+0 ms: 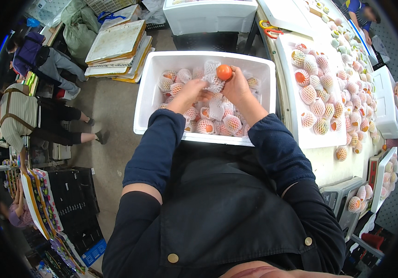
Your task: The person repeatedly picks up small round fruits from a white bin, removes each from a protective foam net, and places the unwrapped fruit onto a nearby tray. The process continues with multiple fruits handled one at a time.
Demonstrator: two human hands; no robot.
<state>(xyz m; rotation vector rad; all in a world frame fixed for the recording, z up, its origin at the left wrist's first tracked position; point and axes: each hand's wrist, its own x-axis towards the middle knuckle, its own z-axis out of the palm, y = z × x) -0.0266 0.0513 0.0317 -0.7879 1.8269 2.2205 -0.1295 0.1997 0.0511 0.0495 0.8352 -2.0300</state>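
An orange-red tomato (224,72) is held in my right hand (238,87), above the white foam box (206,139). A white foam net sleeve (214,82) hangs just left of and below the tomato, between my two hands. My left hand (195,91) is blurred, its fingers curled beside the sleeve; whether they grip it is unclear. Beneath my hands the box holds many round fruits in foam nets (205,126), some showing red through the mesh. Another loose sleeve (216,108) lies on top of them.
At right, a foam lid (324,137) and the table carry many netted fruits (317,106). Scissors (270,29) lie near the table's edge. A scale (334,194) stands at lower right. Stacked foam lids (117,43) and several people are to the left; others stand beyond the table.
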